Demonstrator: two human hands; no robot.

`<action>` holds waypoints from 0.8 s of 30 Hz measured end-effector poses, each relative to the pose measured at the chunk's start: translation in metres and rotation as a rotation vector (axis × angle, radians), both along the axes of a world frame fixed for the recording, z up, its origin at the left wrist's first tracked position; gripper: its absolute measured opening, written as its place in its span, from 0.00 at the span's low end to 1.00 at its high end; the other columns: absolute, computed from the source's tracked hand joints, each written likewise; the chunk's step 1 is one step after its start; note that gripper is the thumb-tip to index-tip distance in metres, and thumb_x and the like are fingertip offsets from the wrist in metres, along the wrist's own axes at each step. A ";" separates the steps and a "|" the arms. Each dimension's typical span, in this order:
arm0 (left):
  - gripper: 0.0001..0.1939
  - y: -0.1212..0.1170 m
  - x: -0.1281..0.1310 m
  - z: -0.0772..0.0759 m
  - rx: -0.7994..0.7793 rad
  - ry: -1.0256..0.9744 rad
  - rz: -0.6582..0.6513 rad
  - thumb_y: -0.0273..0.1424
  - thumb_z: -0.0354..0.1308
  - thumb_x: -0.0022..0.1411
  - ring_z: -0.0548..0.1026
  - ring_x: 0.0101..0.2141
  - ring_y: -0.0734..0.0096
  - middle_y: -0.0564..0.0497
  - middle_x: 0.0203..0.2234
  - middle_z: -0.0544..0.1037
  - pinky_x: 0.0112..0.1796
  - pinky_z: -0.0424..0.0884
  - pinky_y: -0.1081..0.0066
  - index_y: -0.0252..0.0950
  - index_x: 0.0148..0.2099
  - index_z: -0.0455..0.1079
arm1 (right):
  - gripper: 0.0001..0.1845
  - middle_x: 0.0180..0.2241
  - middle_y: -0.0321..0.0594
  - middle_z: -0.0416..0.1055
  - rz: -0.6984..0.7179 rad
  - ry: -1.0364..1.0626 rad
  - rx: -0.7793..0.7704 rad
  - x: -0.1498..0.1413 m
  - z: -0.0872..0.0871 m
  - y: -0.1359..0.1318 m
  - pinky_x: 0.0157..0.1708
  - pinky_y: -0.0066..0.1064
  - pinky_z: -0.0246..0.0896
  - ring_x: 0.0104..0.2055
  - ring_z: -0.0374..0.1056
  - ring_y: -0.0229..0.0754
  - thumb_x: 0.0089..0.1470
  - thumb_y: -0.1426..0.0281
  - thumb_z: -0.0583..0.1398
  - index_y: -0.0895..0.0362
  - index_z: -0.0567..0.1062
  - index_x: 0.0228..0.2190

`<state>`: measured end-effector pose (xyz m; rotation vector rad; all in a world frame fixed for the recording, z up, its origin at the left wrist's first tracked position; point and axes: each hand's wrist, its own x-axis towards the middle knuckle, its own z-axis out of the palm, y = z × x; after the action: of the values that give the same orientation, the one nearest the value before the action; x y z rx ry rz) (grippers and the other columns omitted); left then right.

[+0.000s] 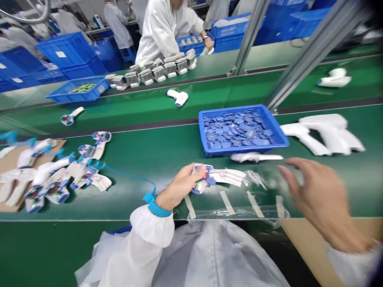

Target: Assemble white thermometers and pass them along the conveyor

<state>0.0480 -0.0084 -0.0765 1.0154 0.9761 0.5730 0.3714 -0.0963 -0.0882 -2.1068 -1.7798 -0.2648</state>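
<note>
Left hand pinches a white plastic gun-shaped housing at its blue-trimmed end, the barrel sticking out past the grip. Judging by looks: light, stiff, thin-walled, slick. Safest hold is the thick body. Right hand spread, blurred, over a clear plastic sheet taped to the green belt. Blue tray of discs just beyond the grip.

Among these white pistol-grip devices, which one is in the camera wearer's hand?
The white pistol-grip device gripped in the left hand, on the near belt just below the blue tray. Every other device rests on a belt or cardboard, with no hand on it.
</note>
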 end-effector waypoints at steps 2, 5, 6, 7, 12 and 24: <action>0.27 0.000 0.000 -0.001 -0.004 0.013 -0.002 0.55 0.64 0.64 0.65 0.27 0.77 0.53 0.28 0.72 0.29 0.59 0.74 0.33 0.40 0.71 | 0.17 0.45 0.57 0.79 0.048 0.036 0.004 -0.006 -0.008 0.011 0.47 0.47 0.67 0.44 0.74 0.59 0.69 0.60 0.54 0.58 0.78 0.44; 0.25 0.001 -0.003 0.000 -0.030 0.008 -0.018 0.52 0.66 0.63 0.67 0.26 0.77 0.52 0.29 0.74 0.29 0.59 0.73 0.32 0.42 0.71 | 0.18 0.49 0.57 0.79 0.173 0.031 0.066 -0.014 -0.007 0.021 0.50 0.44 0.68 0.48 0.73 0.56 0.71 0.64 0.54 0.61 0.79 0.47; 0.25 0.001 -0.004 0.000 -0.031 0.009 -0.018 0.51 0.67 0.63 0.68 0.26 0.76 0.51 0.29 0.75 0.29 0.59 0.73 0.32 0.43 0.72 | 0.18 0.50 0.56 0.79 0.232 0.018 0.088 -0.019 -0.005 0.024 0.50 0.43 0.68 0.49 0.73 0.55 0.71 0.64 0.53 0.61 0.79 0.49; 0.25 0.002 -0.006 0.000 -0.025 0.014 -0.017 0.50 0.68 0.61 0.69 0.27 0.75 0.51 0.29 0.76 0.29 0.60 0.73 0.32 0.44 0.73 | 0.19 0.51 0.54 0.79 0.296 0.008 0.095 -0.025 -0.003 0.029 0.51 0.42 0.68 0.50 0.73 0.53 0.72 0.64 0.53 0.61 0.79 0.50; 0.25 0.000 -0.020 0.001 0.027 0.066 0.008 0.44 0.73 0.57 0.73 0.30 0.73 0.47 0.33 0.80 0.31 0.63 0.73 0.30 0.47 0.75 | 0.17 0.45 0.53 0.79 0.480 -0.114 -0.094 -0.058 0.002 0.065 0.46 0.46 0.66 0.48 0.73 0.55 0.69 0.66 0.53 0.60 0.80 0.45; 0.37 -0.006 -0.059 -0.009 -0.035 -0.101 0.116 0.63 0.54 0.66 0.77 0.32 0.66 0.45 0.30 0.80 0.35 0.71 0.70 0.30 0.42 0.79 | 0.31 0.33 0.47 0.72 0.513 0.174 -0.212 -0.110 0.027 0.040 0.31 0.40 0.62 0.32 0.67 0.49 0.69 0.43 0.45 0.55 0.73 0.44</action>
<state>-0.0113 -0.0145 -0.0859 0.8944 0.9560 0.6942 0.2611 -0.0559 -0.0614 -1.6529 -2.2303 0.2463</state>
